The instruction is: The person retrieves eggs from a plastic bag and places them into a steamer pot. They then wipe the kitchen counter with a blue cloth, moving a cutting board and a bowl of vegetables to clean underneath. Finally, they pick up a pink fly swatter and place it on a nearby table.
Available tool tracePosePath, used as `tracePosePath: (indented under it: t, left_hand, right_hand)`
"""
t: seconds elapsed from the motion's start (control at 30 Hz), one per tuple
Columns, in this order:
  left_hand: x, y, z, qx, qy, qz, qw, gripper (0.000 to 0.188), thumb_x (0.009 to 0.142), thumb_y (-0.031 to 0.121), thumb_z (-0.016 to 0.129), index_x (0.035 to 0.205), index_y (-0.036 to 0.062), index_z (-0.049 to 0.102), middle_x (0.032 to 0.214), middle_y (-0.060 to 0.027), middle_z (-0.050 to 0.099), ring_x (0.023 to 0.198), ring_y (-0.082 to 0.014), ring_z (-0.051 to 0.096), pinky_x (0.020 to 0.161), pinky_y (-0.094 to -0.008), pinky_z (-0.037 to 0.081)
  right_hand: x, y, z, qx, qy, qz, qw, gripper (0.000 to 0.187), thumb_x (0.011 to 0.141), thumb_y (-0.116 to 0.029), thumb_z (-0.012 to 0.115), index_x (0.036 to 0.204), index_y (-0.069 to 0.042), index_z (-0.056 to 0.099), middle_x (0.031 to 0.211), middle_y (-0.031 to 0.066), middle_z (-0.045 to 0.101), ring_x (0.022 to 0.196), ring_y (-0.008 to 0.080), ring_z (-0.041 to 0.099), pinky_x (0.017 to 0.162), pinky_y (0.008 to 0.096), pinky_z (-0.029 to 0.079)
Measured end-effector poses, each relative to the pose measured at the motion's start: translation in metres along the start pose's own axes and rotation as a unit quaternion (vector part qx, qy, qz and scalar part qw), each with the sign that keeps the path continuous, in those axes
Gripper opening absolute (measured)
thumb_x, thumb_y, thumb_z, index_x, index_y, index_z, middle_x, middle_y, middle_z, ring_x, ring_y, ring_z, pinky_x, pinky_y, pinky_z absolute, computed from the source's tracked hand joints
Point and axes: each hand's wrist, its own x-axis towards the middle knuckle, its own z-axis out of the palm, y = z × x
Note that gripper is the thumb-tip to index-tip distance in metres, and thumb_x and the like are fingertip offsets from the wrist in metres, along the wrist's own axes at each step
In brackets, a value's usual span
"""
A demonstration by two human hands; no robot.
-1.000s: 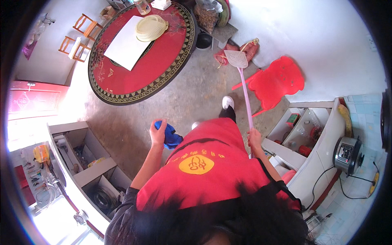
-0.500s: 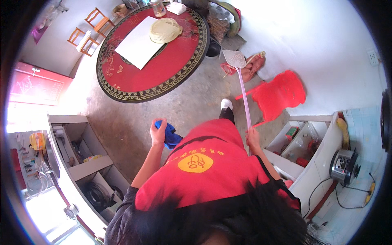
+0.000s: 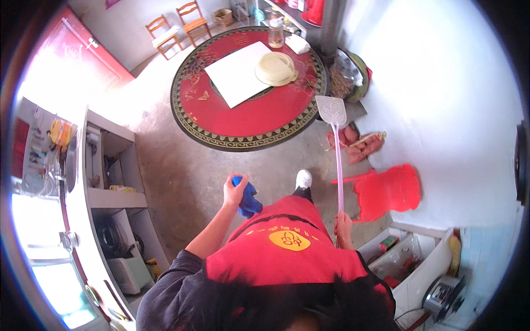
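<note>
My left hand (image 3: 234, 190) is closed around a crumpled blue cloth (image 3: 249, 204), which hangs down beside my red apron (image 3: 265, 262). In my right hand (image 3: 343, 227) I grip the long handle of a pale fly swatter (image 3: 338, 160). The swatter points up and away from me, its flat head (image 3: 332, 110) above the floor near the table's right edge. A red plastic chair (image 3: 386, 193) stands just right of the swatter's handle. My white shoe (image 3: 303, 179) shows on the floor ahead.
A round red table (image 3: 221, 129) ahead bears a white board (image 3: 232, 77), a cream basket (image 3: 276, 69) and a jar (image 3: 275, 34). Reddish bags (image 3: 364, 146) lie by the right wall. Shelved counters (image 3: 113, 198) flank me. Two wooden chairs (image 3: 193, 23) stand beyond the table.
The view has shifted forward and turned, so the table and red chair sit lower and farther right. Both hands keep their holds on the blue cloth and the fly swatter.
</note>
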Motion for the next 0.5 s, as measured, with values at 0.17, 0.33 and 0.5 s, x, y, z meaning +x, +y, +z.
tracePosePath:
  t: [0.17,0.33,0.5]
  left_hand:
    - [0.003,0.003,0.010,-0.008,0.038,-0.003,0.999,0.025,0.076,0.025,0.070,0.083,0.0030,0.059,0.070,-0.0029,0.057,0.068,-0.0103,0.052,0.064,-0.0273,0.045]
    - [0.006,0.020,0.006,-0.030,0.113,-0.035,0.993,0.024,0.076,0.025,0.070,0.083,0.0040,0.059,0.071,-0.0024,0.056,0.067,-0.0099,0.051,0.064,-0.0272,0.045]
    - [0.006,0.053,0.002,-0.036,0.186,-0.048,0.981,0.024,0.077,0.024,0.069,0.083,0.0038,0.059,0.070,-0.0012,0.055,0.066,-0.0092,0.050,0.062,-0.0269,0.044]
  right_hand:
    - [0.055,0.000,0.012,-0.186,-0.064,-0.149,0.969,0.037,0.085,-0.040,0.058,0.075,-0.004,0.054,0.052,0.0043,0.050,0.040,0.0148,0.048,0.038,0.0287,0.035]
    - [0.101,-0.079,0.062,-0.306,-0.185,-0.206,0.911,0.036,0.077,-0.037,0.064,0.081,-0.002,0.056,0.068,0.0152,0.059,0.064,0.0297,0.060,0.059,0.0389,0.046]
    - [0.177,-0.110,0.122,-0.387,-0.283,-0.282,0.831,0.034,0.080,-0.039,0.060,0.083,-0.006,0.053,0.073,0.0174,0.060,0.071,0.0374,0.059,0.060,0.0447,0.044]
